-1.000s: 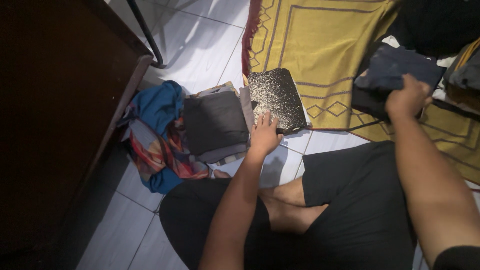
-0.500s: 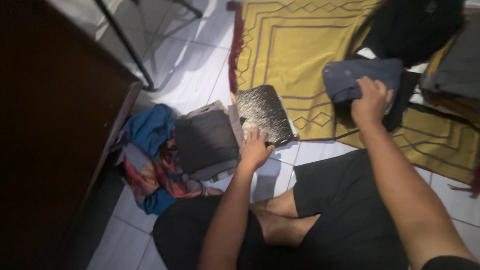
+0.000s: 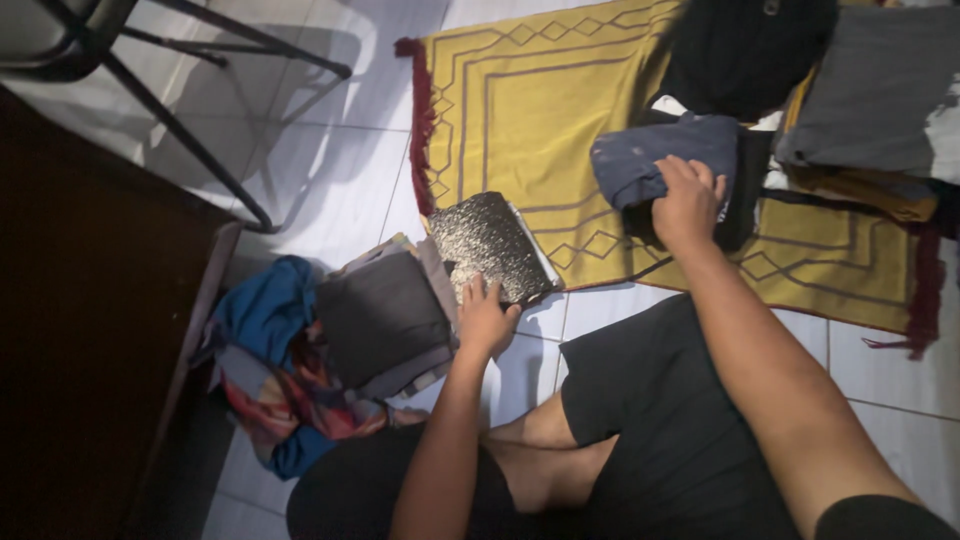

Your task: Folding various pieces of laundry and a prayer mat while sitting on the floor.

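Head view: both hands on folded clothes, sorting part done.
Left hand [image 3: 484, 318] flat, fingers spread, on the near edge of a sparkly black folded piece [image 3: 490, 245] at 9 o'clock. Right hand [image 3: 688, 203] closed on a dark blue folded garment [image 3: 660, 160] at 1 o'clock, over the yellow mat [image 3: 540, 110]. Folded grey stack [image 3: 380, 318] looks finished; blue and patterned heap [image 3: 275, 350] still loose. Chair legs [image 3: 200, 150] at 10 o'clock, clear of reach.
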